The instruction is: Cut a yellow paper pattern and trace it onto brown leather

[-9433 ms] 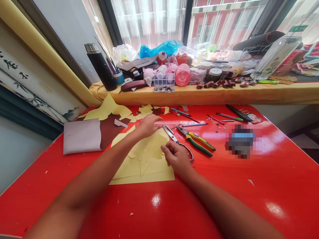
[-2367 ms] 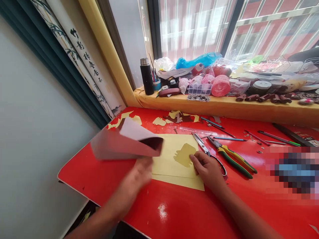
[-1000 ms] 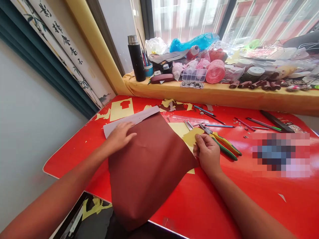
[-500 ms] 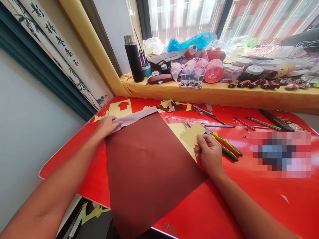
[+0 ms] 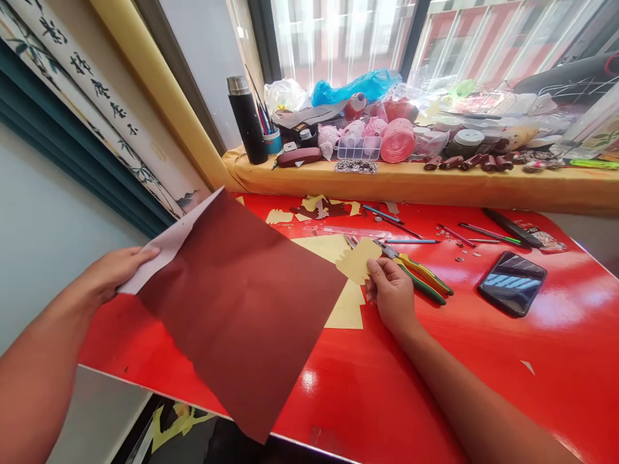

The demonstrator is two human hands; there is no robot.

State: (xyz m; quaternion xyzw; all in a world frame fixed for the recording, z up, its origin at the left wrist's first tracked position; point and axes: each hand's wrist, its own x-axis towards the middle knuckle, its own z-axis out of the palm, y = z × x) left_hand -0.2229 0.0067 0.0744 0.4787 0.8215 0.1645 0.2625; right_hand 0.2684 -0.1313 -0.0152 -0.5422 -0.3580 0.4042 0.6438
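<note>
My left hand (image 5: 118, 267) grips the far left edge of a large brown-red sheet (image 5: 251, 290), thumb on its folded-over pale strip (image 5: 178, 238). The sheet is tilted, its left side lifted off the table and its near corner hanging past the front edge. Between the thumb and fingers of my right hand (image 5: 389, 287) is a small yellow paper cutout (image 5: 358, 261) with a jagged left side. A larger yellow sheet (image 5: 345, 316) lies beneath, partly covered by the brown-red one. Beside my right hand rest yellow-and-green handled pliers (image 5: 420, 277).
A phone (image 5: 513, 283) lies on the red table (image 5: 435, 399) at right. Pencils (image 5: 413, 241), small metal bits and paper scraps (image 5: 319, 207) are spread along the back. The cluttered sill (image 5: 290, 177) holds a black thermos (image 5: 247, 122) and bags. Below the front edge are more scraps (image 5: 178, 425).
My left hand has moved left and toward me, pulling and turning the brown-red sheet, which uncovers more of the yellow sheet. My right hand still holds the cutout. The view has shifted slightly.
</note>
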